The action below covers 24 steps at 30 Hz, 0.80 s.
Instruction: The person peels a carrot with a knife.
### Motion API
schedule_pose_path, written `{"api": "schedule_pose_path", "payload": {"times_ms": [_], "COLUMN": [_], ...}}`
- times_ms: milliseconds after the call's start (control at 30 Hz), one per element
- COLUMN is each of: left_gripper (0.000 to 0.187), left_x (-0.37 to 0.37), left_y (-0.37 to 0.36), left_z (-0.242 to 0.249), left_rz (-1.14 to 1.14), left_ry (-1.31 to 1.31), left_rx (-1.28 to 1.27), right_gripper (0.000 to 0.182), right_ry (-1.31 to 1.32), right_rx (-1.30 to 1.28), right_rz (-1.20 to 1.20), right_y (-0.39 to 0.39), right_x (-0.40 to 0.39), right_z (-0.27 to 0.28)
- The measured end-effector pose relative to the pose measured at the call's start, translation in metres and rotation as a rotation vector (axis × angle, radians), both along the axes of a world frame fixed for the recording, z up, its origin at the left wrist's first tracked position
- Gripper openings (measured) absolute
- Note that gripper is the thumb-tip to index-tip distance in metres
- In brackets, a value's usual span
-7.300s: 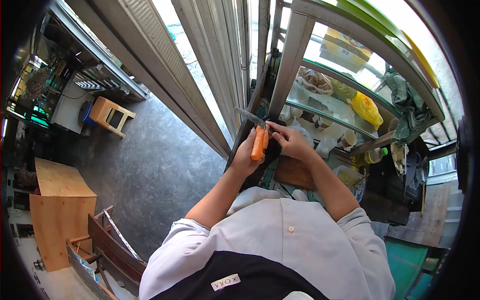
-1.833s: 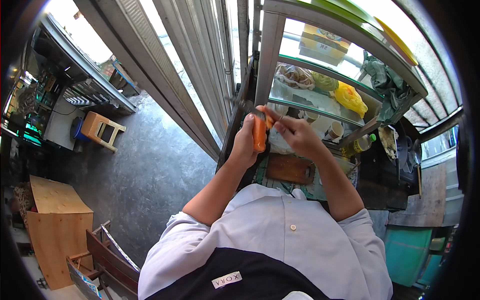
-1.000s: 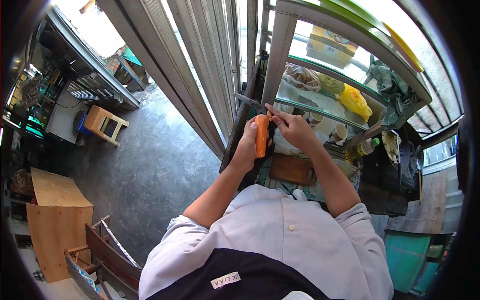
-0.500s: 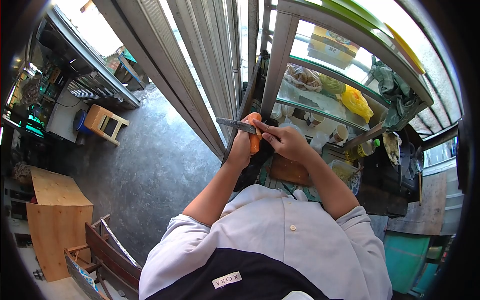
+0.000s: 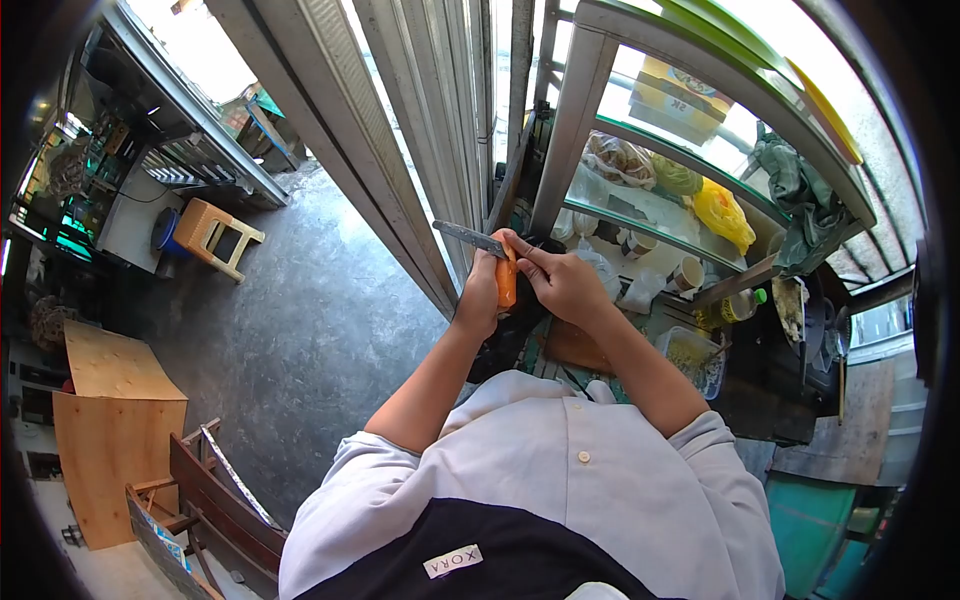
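Note:
An orange carrot (image 5: 507, 285) is held roughly upright in my left hand (image 5: 478, 300), whose fingers wrap round it from the left. Across the carrot's upper part lies a dark grey knife (image 5: 468, 237), its free end pointing up and left. My right hand (image 5: 570, 288) is closed at the knife's right end, with finger and thumb close against the carrot. The fingers hide that end of the knife. Below the hands, a brown wooden board (image 5: 577, 346) is partly covered by my right forearm.
Right of my hands are a glass-shelved cabinet (image 5: 575, 130), a yellow bag (image 5: 722, 215), cups (image 5: 684, 274), a plastic tub (image 5: 692, 360) and an oil bottle (image 5: 735, 308). Metal folding panels (image 5: 350, 130) rise ahead. To the left are a stool (image 5: 215, 238) and a wooden box (image 5: 120, 440).
The knife has tilted more steeply across the carrot, and my right fingers have shifted slightly. The surroundings sit a little differently because the view has turned.

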State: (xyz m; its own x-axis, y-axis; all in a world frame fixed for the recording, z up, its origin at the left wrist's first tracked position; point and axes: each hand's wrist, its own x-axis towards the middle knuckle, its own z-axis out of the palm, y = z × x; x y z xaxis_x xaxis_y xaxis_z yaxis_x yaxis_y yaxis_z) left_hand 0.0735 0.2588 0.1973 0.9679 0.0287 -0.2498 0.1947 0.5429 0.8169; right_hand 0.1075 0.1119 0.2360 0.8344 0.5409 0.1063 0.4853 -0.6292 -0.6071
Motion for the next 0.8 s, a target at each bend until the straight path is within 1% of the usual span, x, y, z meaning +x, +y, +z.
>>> {"api": "schedule_pose_path", "payload": {"times_ms": [100, 167, 233, 300, 367, 400, 467, 600, 700, 800], "left_gripper": [0.042, 0.042, 0.042, 0.042, 0.042, 0.043, 0.044, 0.046, 0.046, 0.045], "left_x": [0.002, 0.003, 0.002, -0.002, -0.004, -0.004, -0.006, -0.006, -0.01, -0.01], "left_y": [0.003, 0.006, 0.006, 0.005, 0.006, 0.006, 0.003, -0.006, -0.007, -0.011], "left_z": [-0.008, -0.013, -0.006, 0.001, -0.006, -0.01, -0.017, -0.029, -0.026, -0.032], "left_rz": [0.014, -0.005, -0.027, -0.056, -0.088, -0.122, -0.119, -0.087, -0.144, -0.157], "left_ry": [-0.014, -0.031, -0.046, 0.003, 0.016, 0.024, 0.007, -0.041, 0.021, -0.013], "left_rx": [-0.024, -0.047, -0.069, 0.023, 0.036, 0.05, 0.056, 0.057, 0.049, 0.055], "right_gripper": [0.044, 0.047, 0.049, 0.05, 0.052, 0.052, 0.051, 0.051, 0.051, 0.05], "right_ry": [0.01, 0.022, 0.048, 0.074, 0.112, 0.112, 0.143, 0.149, 0.097, 0.075], "right_rx": [-0.041, 0.031, 0.032, 0.031, 0.008, 0.008, -0.034, -0.027, -0.019, -0.019], "right_rz": [-0.026, -0.053, -0.032, -0.013, 0.056, 0.056, 0.045, 0.031, 0.021, 0.003], "right_y": [0.003, 0.004, 0.001, -0.006, -0.013, -0.014, -0.016, -0.022, -0.027, -0.031], "right_x": [-0.002, -0.002, 0.0, 0.003, 0.004, 0.004, 0.001, -0.001, -0.002, -0.006], "right_z": [0.0, -0.003, -0.005, -0.004, -0.001, 0.0, 0.0, -0.009, -0.021, -0.025]}}
